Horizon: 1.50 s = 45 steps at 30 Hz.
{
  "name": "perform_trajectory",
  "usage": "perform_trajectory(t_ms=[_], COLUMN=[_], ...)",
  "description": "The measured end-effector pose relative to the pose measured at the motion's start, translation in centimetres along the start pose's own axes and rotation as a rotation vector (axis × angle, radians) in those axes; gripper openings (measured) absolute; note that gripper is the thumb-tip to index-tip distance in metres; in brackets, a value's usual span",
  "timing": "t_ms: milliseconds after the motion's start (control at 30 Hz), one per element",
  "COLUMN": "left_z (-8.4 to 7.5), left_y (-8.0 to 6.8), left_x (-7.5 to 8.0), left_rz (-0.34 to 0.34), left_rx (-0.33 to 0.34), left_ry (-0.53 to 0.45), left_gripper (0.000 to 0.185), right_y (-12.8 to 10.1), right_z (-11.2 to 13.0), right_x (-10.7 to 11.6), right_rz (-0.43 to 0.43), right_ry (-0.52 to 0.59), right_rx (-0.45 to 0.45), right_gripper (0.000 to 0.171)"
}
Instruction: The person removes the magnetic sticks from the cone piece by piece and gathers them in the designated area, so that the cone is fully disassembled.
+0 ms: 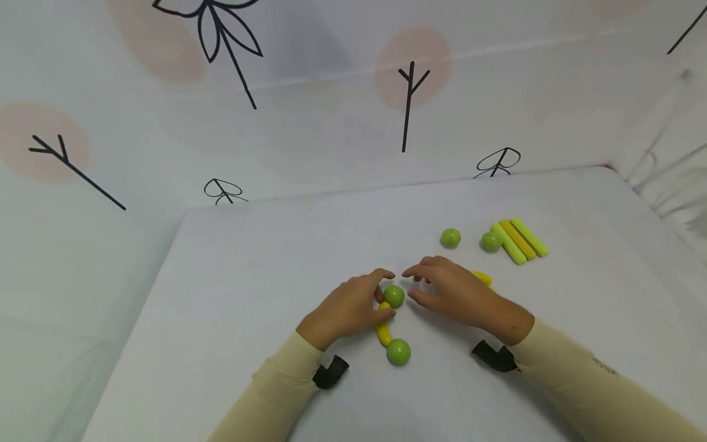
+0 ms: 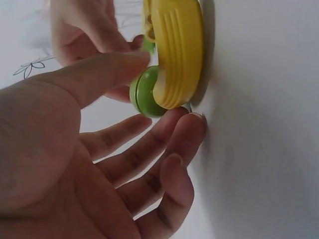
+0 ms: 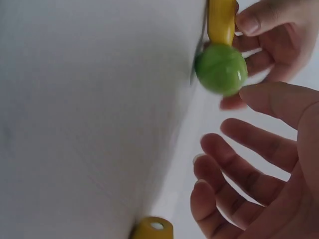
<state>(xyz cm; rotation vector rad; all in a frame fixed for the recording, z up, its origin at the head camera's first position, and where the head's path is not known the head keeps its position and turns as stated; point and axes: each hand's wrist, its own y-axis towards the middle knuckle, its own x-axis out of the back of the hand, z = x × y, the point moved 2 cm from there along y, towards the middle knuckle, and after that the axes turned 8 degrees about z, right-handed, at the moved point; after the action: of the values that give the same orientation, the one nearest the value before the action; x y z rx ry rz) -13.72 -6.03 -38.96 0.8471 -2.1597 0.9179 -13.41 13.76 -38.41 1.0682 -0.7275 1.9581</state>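
Note:
A green ball (image 1: 394, 296) with a seam line lies on the white surface between both hands. Against it is one end of a curved yellow toy banana (image 1: 383, 331), grooved along its side in the left wrist view; a second green ball (image 1: 399, 352) sits at its nearer end. My left hand (image 1: 353, 306) curves loosely around the left of the ball, its thumb over the banana and its fingertips by the banana's end (image 2: 177, 59). Just right of the ball, my right hand (image 1: 455, 291) hovers with relaxed, spread fingers, thumb tip close to the ball (image 3: 222, 69).
Behind my right wrist another yellow piece (image 1: 482, 277) is partly hidden. Farther back lie a green ball (image 1: 450, 238), another green ball (image 1: 490, 242) and three sticks, one of them orange-yellow (image 1: 518, 240). A patterned white wall (image 1: 331, 141) rises behind the surface.

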Motion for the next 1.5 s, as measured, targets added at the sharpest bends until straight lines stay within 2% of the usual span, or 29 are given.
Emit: perform_trajectory(t_ms=[133,333,467,600,733,1100,1333,1500], left_z=[-0.1,-0.1,0.0,0.0,0.1,0.1,0.0,0.0], left_y=[-0.1,-0.1,-0.1,-0.1,0.0,0.1,0.2,0.0], left_x=[-0.2,-0.3,-0.4,-0.5,-0.7,-0.8,-0.4,-0.3], left_rz=[0.024,0.017,0.008,-0.008,0.017,0.026,0.027,0.038], left_rx=[-0.022,-0.068,-0.050,-0.025,-0.019,-0.039,-0.069,-0.054], left_ry=[-0.060,-0.088,-0.064,-0.027,-0.052,-0.064,-0.072,-0.072], left_gripper=[0.060,0.059,0.053,0.037,0.027,0.024,0.022,0.023], right_y=[0.0,-0.1,-0.1,-0.1,-0.1,0.0,-0.3,-0.3], right_z=[0.0,0.1,0.1,0.1,0.0,0.1,0.2,0.3], right_x=[-0.7,-1.3,-1.4,-1.3,-1.2,-0.8,-0.4,-0.4], right_rz=[0.040,0.025,0.024,0.014,0.028,0.051,0.019,0.024], right_ry=[0.006,0.000,0.012,0.009,0.035,0.071,0.054,0.050], right_rx=[-0.003,0.044,0.055,0.074,0.068,0.051,0.039,0.049], right_gripper=[0.034,0.035,0.033,0.030,0.029,0.031,0.033,0.033])
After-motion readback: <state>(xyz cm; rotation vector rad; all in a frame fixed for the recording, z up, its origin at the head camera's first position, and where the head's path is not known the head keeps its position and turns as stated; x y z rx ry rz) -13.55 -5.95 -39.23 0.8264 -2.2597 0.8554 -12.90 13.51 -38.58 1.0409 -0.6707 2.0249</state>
